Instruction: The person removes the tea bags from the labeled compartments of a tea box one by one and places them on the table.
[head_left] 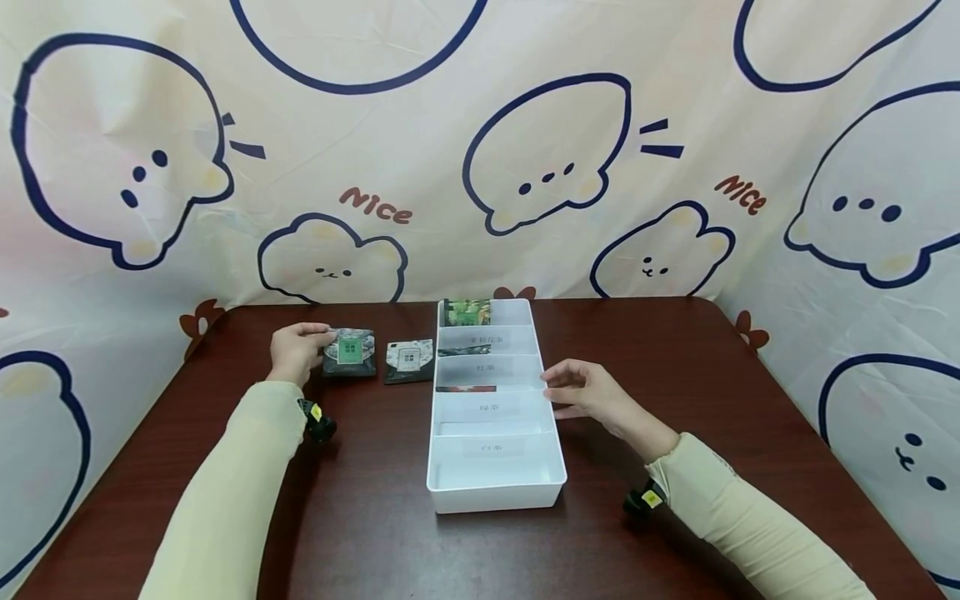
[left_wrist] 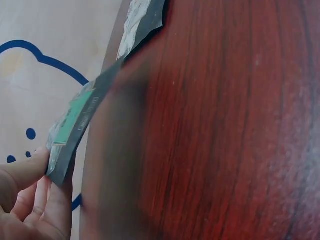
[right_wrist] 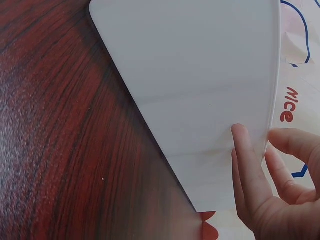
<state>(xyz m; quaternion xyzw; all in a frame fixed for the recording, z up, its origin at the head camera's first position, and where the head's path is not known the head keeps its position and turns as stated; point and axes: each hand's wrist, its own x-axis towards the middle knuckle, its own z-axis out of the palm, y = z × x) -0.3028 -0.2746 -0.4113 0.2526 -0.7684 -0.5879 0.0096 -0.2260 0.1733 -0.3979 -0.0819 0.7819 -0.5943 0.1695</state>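
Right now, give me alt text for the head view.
The left hand pinches a dark tea packet on the brown table, beside a second packet. The right hand touches a white divided tray.

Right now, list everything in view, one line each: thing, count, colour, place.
tea packet with green label: 1, dark with a green square, left of the tray, pinched at its left edge by the left hand.
tea packet with white label: 1, dark with a white square, on the table between the first packet and the tray.
divided tray: 1, white, middle of the table, five labelled compartments in a row.
packets in the tray: at least 3, green and dark, in the far compartments; only partly visible.
table: 1, dark red-brown wood.
backdrop cloth: 1, cream with blue cartoon outlines, behind the table.
left hand: 1, grips the green-label packet.
right hand: 1, fingers touching the tray's right wall.
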